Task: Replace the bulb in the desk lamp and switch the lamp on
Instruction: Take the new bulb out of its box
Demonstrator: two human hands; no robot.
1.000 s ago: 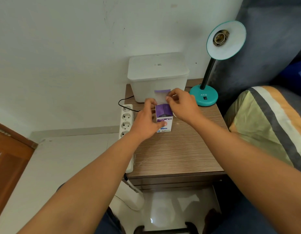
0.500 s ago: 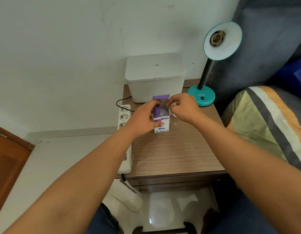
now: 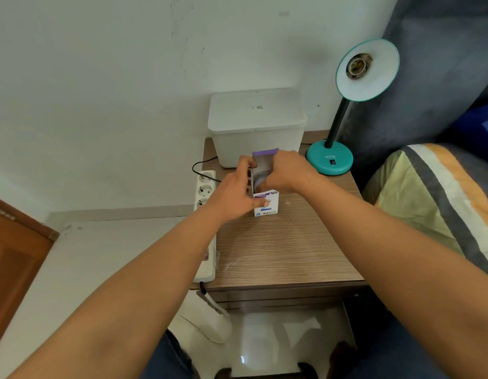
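A small white and purple bulb box (image 3: 267, 205) stands on the wooden bedside table (image 3: 278, 250), its top flap (image 3: 264, 154) open and upright. My left hand (image 3: 234, 192) grips the box's left side. My right hand (image 3: 285, 170) reaches into the open top, fingers on the white bulb (image 3: 258, 183) just showing inside. The teal desk lamp (image 3: 330, 160) stands at the table's back right; its shade (image 3: 367, 69) faces me with an empty socket (image 3: 357, 65).
A white lidded bin (image 3: 256, 124) sits at the back of the table, right behind the box. A white power strip (image 3: 206, 203) lies along the table's left edge with a black cord. A striped pillow (image 3: 439, 203) and grey headboard are on the right.
The box's top flap has been opened fully and stands up. My right hand has dropped from the flap into the box onto the bulb. My left hand still holds the box.
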